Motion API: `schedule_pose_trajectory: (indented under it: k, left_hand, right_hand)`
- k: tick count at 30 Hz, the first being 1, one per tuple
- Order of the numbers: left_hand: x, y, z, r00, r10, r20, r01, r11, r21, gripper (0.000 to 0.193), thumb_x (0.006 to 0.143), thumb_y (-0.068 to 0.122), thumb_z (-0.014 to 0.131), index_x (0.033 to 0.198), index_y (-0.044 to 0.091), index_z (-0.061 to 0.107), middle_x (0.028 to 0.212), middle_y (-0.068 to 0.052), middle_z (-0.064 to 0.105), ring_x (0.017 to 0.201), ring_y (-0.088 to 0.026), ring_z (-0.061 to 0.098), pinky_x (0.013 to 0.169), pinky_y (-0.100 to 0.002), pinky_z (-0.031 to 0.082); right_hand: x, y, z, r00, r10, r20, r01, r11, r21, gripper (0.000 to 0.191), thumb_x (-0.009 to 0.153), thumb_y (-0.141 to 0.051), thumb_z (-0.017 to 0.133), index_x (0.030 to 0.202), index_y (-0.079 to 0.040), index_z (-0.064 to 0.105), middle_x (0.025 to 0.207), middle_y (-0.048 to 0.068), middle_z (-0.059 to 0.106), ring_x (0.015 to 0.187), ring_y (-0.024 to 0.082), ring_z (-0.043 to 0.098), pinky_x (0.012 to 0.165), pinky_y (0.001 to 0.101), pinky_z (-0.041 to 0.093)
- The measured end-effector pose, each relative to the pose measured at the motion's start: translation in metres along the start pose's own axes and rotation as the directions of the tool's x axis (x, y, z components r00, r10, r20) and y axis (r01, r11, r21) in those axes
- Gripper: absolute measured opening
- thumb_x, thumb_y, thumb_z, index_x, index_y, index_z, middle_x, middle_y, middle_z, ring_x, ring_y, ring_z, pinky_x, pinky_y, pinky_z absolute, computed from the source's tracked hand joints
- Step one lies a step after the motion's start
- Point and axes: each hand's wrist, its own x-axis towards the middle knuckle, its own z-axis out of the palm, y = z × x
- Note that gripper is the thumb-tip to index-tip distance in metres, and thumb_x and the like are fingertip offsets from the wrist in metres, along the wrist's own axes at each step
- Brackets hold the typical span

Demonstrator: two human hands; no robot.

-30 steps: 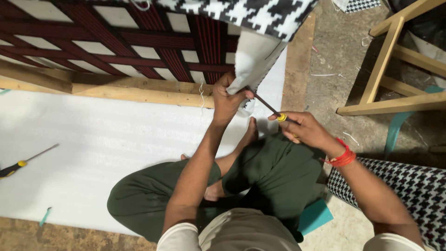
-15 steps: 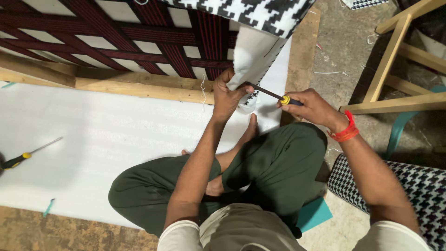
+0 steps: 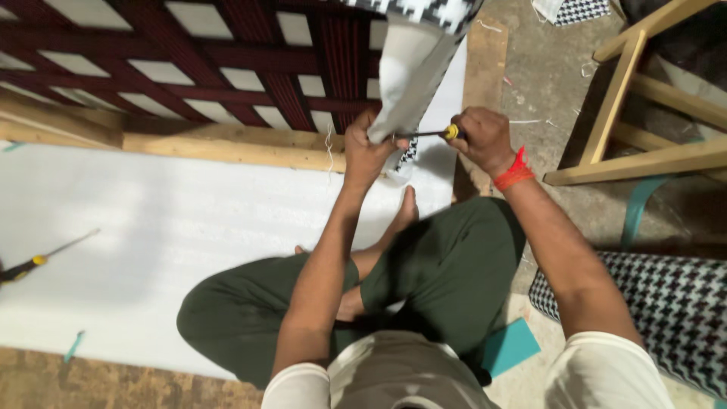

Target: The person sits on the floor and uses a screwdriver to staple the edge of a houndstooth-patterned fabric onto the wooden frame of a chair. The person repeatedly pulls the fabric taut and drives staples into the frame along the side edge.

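I sit cross-legged on a white foam sheet [image 3: 151, 220]. My left hand [image 3: 369, 151] pinches the lower edge of a white fabric flap [image 3: 409, 68] that hangs from a houndstooth-covered furniture frame [image 3: 424, 9]. My right hand [image 3: 485, 138], with a red thread band on the wrist, grips a screwdriver [image 3: 435, 134] with a yellow and black handle. Its shaft points left, and the tip reaches the fabric beside my left fingers. A wooden rail [image 3: 227, 149] of the frame runs along behind my left hand, under dark red webbing straps [image 3: 227, 60].
A second screwdriver [image 3: 42, 259] lies on the foam at the far left. A bare wooden chair frame [image 3: 636, 129] stands at the right on the concrete floor. A houndstooth cushion [image 3: 666, 303] sits at the lower right, and a teal piece [image 3: 511, 344] lies beside my leg.
My right hand has lifted and swung the screwdriver from a downward slant to nearly level, closer to my left hand. The view has shifted slightly; the fabric flap hangs longer.
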Motion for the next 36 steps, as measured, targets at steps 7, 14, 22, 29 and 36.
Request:
schedule_pose_trajectory:
  k: [7, 14, 22, 29, 36]
  left_hand:
    - [-0.039, 0.049, 0.011, 0.939, 0.275, -0.204, -0.220, 0.941, 0.259, 0.057, 0.069, 0.017, 0.090, 0.104, -0.006, 0.052, 0.091, -0.006, 0.061, 0.083, -0.015, 0.059, 0.073, -0.027, 0.052]
    - [-0.073, 0.077, 0.018, 0.949, 0.172, -0.266, -0.100, 0.959, 0.265, 0.018, 0.102, 0.016, 0.070, 0.113, 0.001, 0.071, 0.098, -0.006, 0.074, 0.084, -0.011, 0.071, 0.072, -0.022, 0.054]
    - [-0.049, 0.089, 0.032, 0.944, 0.158, -0.289, -0.082, 0.963, 0.257, 0.014, 0.097, 0.009, 0.075, 0.107, -0.001, 0.074, 0.096, -0.005, 0.073, 0.079, -0.007, 0.063, 0.069, -0.022, 0.051]
    - [-0.047, 0.077, 0.034, 0.936, 0.153, -0.318, -0.116, 0.985, 0.131, 0.007, 0.097, 0.001, 0.073, 0.103, -0.002, 0.072, 0.100, -0.004, 0.069, 0.082, -0.005, 0.057, 0.071, -0.021, 0.047]
    - [-0.048, 0.072, 0.036, 0.935, 0.141, -0.326, -0.125, 0.990, 0.069, 0.004, 0.097, -0.001, 0.073, 0.099, -0.002, 0.070, 0.103, -0.006, 0.071, 0.088, -0.006, 0.064, 0.076, -0.021, 0.053]
  right_hand:
    - [-0.010, -0.030, -0.031, 0.990, 0.096, 0.108, -0.097, 0.995, -0.001, 0.030, 0.087, -0.027, 0.086, 0.091, -0.006, 0.065, 0.079, 0.007, 0.060, 0.070, 0.027, 0.062, 0.060, 0.0396, 0.047]
    - [-0.026, -0.055, -0.041, 0.950, 0.269, 0.161, -0.290, 0.949, 0.125, 0.028, 0.092, -0.028, 0.082, 0.093, -0.003, 0.071, 0.079, 0.010, 0.066, 0.065, 0.024, 0.064, 0.058, 0.0355, 0.048]
    - [-0.037, -0.084, -0.039, 0.824, 0.461, 0.328, -0.560, 0.747, 0.358, 0.028, 0.098, -0.022, 0.075, 0.086, 0.001, 0.064, 0.063, 0.007, 0.046, 0.058, 0.013, 0.041, 0.054, 0.0310, 0.037]
    - [-0.034, -0.084, -0.040, 0.775, 0.476, 0.415, -0.629, 0.643, 0.436, 0.029, 0.099, -0.021, 0.071, 0.081, 0.000, 0.060, 0.062, 0.000, 0.048, 0.060, 0.006, 0.042, 0.053, 0.0287, 0.038]
    - [-0.030, -0.084, -0.044, 0.764, 0.477, 0.435, -0.639, 0.654, 0.406, 0.027, 0.098, -0.021, 0.071, 0.083, 0.000, 0.063, 0.060, 0.000, 0.049, 0.058, 0.007, 0.043, 0.052, 0.0288, 0.038]
